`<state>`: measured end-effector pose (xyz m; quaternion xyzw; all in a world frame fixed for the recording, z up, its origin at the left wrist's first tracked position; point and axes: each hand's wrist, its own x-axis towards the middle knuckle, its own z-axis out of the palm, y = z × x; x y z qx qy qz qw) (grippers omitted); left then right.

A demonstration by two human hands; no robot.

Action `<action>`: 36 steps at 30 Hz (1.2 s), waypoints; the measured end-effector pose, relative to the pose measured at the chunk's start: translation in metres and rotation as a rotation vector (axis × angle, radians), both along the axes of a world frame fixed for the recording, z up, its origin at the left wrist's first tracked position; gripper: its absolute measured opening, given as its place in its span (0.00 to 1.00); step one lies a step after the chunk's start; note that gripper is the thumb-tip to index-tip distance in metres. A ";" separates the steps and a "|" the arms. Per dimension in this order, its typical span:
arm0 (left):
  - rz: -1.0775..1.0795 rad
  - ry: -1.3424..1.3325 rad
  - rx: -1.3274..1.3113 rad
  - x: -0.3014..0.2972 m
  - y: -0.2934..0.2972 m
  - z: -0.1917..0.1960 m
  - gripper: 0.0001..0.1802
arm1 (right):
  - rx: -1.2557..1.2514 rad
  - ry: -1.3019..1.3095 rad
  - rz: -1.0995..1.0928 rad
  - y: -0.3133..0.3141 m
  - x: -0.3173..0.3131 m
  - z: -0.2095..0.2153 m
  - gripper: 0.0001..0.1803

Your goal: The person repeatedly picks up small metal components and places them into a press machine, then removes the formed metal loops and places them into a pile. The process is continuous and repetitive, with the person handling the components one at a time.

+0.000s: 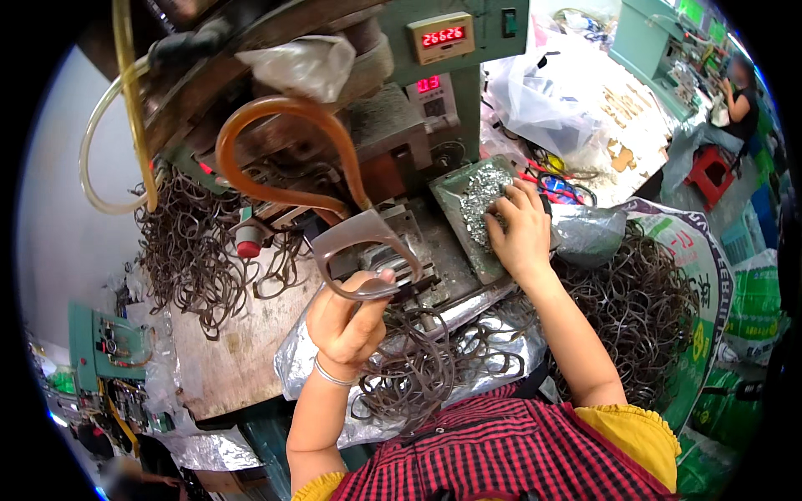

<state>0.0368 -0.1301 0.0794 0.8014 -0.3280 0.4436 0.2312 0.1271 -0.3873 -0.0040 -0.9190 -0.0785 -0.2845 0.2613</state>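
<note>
The left hand (347,327) pinches a brown eyeglass frame (355,231) extending beyond its fingertips; the right hand (523,235)'s grip over metal bits (482,190) is unclear.

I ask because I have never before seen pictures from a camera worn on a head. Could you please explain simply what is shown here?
There is no robot here: these are a person's two bare hands. The single picture comes from a wide camera on the head, looking down, so straight edges bend near its rim. The left hand holds a brown loop-shaped piece in front of a green machine with lit red displays. The right hand is over a green tray of small shiny metal pieces; whether it grips any is hidden. Dark loops lie heaped on the wooden table at left, on silvery sheeting near the person, and at right.
</note>
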 end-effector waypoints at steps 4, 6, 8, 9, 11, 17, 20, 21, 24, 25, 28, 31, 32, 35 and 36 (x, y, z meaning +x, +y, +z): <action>-0.027 -0.075 -0.014 0.005 -0.002 -0.009 0.21 | 0.171 0.026 0.064 -0.010 0.014 0.014 0.08; -0.027 -0.099 -0.015 0.007 -0.004 -0.009 0.20 | 0.239 0.074 0.082 -0.013 0.016 0.023 0.08; -0.043 -0.087 -0.009 0.008 -0.002 -0.008 0.20 | 0.264 0.062 0.052 -0.013 0.015 0.012 0.08; -0.054 -0.100 -0.018 0.011 -0.003 -0.008 0.19 | 0.212 0.011 0.026 -0.011 0.014 0.003 0.07; -0.046 -0.046 -0.003 0.010 0.000 -0.006 0.17 | 0.124 -0.010 0.044 -0.002 0.003 0.001 0.08; -0.132 0.119 -0.100 -0.007 0.008 -0.018 0.13 | -0.307 -0.011 0.149 0.019 0.010 0.010 0.11; 0.088 0.134 -0.154 -0.033 -0.005 -0.009 0.12 | -0.111 -0.034 0.143 0.003 0.013 0.007 0.08; 0.157 0.161 -0.130 -0.053 0.001 -0.009 0.11 | -0.061 -0.074 0.131 -0.001 0.010 0.002 0.08; 0.551 0.101 -0.030 -0.097 0.043 0.003 0.06 | 0.057 -0.136 0.143 -0.005 0.005 0.000 0.06; 0.618 -0.077 -0.145 -0.094 0.066 0.000 0.05 | 0.049 -0.134 0.158 -0.002 0.004 0.004 0.05; 0.677 0.167 -0.286 -0.059 0.102 0.022 0.08 | 0.058 -0.142 0.183 -0.001 0.013 0.006 0.05; 0.863 0.670 -0.007 -0.021 0.141 -0.014 0.11 | 0.096 -0.187 0.191 0.019 0.012 0.026 0.04; 0.926 0.706 0.168 -0.006 0.153 -0.041 0.14 | 0.102 -0.184 0.172 0.023 0.013 0.027 0.04; 1.088 0.868 0.317 0.036 0.179 -0.119 0.16 | 0.205 -0.089 0.136 0.013 0.012 0.016 0.04; 1.129 0.917 0.262 0.039 0.180 -0.129 0.17 | 0.196 -0.074 0.132 0.008 0.009 0.013 0.04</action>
